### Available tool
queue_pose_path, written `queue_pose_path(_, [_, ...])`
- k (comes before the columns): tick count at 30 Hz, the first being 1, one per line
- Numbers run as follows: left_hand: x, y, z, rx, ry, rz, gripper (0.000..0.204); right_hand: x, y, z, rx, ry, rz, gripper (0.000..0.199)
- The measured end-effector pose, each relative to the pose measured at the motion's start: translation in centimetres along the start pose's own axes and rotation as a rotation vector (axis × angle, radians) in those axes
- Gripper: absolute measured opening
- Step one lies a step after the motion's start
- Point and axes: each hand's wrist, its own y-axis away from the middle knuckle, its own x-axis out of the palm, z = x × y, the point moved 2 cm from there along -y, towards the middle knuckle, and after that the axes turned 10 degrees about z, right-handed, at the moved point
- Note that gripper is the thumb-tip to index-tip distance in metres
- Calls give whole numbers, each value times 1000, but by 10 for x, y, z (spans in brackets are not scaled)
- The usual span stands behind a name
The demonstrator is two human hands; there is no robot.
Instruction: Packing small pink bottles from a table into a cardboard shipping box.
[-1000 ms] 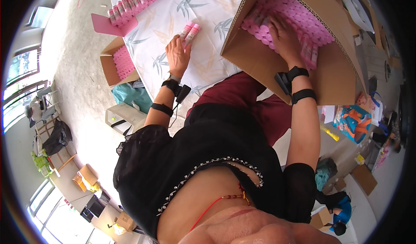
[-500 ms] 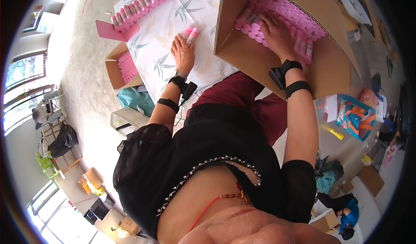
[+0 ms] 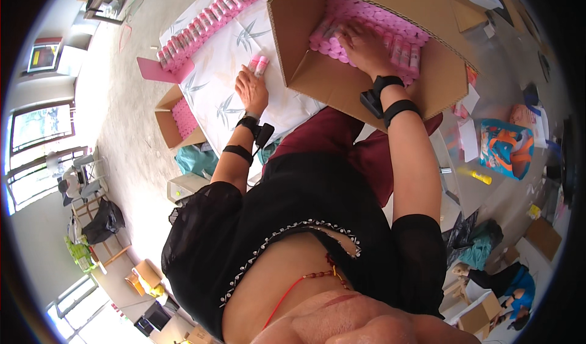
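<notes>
Two small pink bottles [image 3: 258, 65] with pale labels lie side by side on a white leaf-patterned cloth. My left hand [image 3: 251, 92] rests on the cloth against their near ends, its fingers extended and loosely bent. Inside a large open cardboard box [image 3: 305, 69] are many tightly packed pink-capped bottles [image 3: 400, 32]. My right hand [image 3: 366, 48] reaches in over the front edge, palm down, fingers apart and lying on the bottles at the left of the stack. Its fingertips partly hide the bottles beneath them.
A long row of the same bottles stands in a pink tray [image 3: 166, 70] along the table's far left edge. Below it sits a smaller cardboard box [image 3: 163, 115] of pink pieces. A colourful bag [image 3: 505, 148] lies at right; another person [image 3: 522, 292] is at lower right.
My left hand has drawn back slightly from on top of the two bottles to their near ends. My right hand stays among the bottles in the box, fingers slightly shifted. The whole view has shifted.
</notes>
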Motion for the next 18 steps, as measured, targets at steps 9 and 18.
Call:
queue_pose_path(9, [1, -5, 11, 61, -32, 79, 77, -5, 5, 6, 76, -14, 116, 51])
queue_pose_path(18, [-65, 72, 17, 473, 24, 167, 68, 6, 8, -6, 72, -67, 78, 49])
